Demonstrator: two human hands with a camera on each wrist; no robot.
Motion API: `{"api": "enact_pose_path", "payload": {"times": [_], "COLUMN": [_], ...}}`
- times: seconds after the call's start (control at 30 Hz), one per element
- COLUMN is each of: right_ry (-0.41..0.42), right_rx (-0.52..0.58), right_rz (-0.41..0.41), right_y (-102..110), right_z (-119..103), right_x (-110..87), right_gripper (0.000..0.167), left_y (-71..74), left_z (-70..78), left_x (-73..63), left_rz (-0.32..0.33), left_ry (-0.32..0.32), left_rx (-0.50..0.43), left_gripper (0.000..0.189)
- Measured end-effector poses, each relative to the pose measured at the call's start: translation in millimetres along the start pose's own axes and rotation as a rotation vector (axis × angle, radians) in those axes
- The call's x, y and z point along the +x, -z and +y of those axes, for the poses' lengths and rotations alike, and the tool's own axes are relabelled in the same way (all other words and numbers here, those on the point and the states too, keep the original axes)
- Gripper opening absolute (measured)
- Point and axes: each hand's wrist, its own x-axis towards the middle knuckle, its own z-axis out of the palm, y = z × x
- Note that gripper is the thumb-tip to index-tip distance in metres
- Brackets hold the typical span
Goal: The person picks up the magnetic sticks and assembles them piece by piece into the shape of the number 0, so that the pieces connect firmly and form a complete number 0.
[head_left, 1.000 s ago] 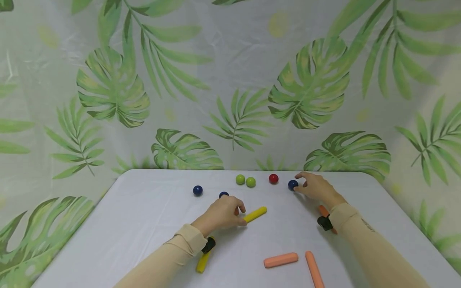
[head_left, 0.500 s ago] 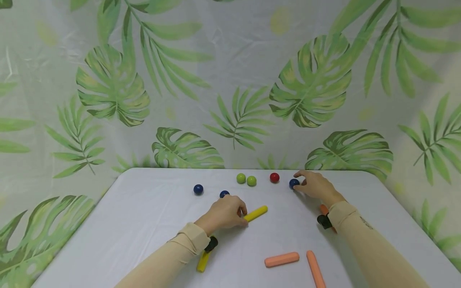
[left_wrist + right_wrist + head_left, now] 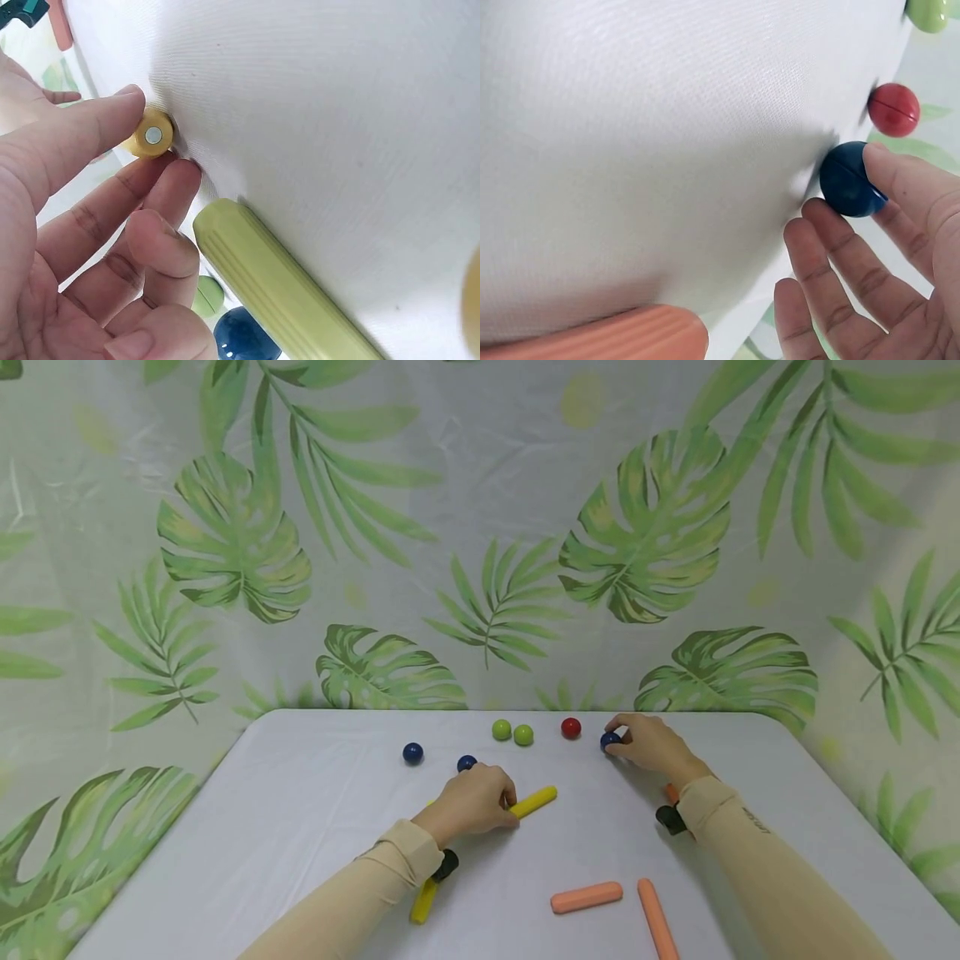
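Observation:
In the head view my left hand (image 3: pixel 472 799) pinches a yellow building stick (image 3: pixel 537 801) near its left end, with thumb and fingers on opposite sides. A silver disc shows in the end of that stick (image 3: pixel 153 135) in the left wrist view. Farther right, my right hand (image 3: pixel 654 748) holds a glossy blue ball (image 3: pixel 609 741) at the back of the table. The right wrist view shows the thumb over one side of the blue ball (image 3: pixel 849 180) and fingertips at its other side. Under the left hand lies a green-looking stick (image 3: pixel 277 281), mostly hidden from the head camera.
Two green balls (image 3: pixel 502 729) and a red ball (image 3: pixel 571 727) sit along the back edge. Blue balls (image 3: pixel 412 753) lie farther left. Another yellow stick (image 3: pixel 423 902) is below the left wrist. Orange sticks (image 3: pixel 587 897) lie at front right, one partly under the right wrist.
The right hand's fingers have drawn in round the blue ball. The left hand has shifted slightly right, its fingertips closing on the yellow stick. Both items stay nearly where they were.

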Motion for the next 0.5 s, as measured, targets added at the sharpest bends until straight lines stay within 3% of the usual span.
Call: {"api": "enact_pose_path", "payload": {"times": [0.23, 0.5], "right_ry": [0.002, 0.067], "right_rx": [0.012, 0.043], "right_rz": [-0.022, -0.068], "right_y": [0, 0], "right_z": [2, 8], "right_x": [-2.9, -12.2], "right_gripper": [0.04, 0.038], "left_y": [0.2, 2.6], "left_z": [1.1, 1.8], "left_x": [1.3, 6.3], "left_rz": [-0.002, 0.021], "left_ry": [0.014, 0.01], "left_rx": [-0.004, 0.028], "left_gripper": [0.013, 0.012]}}
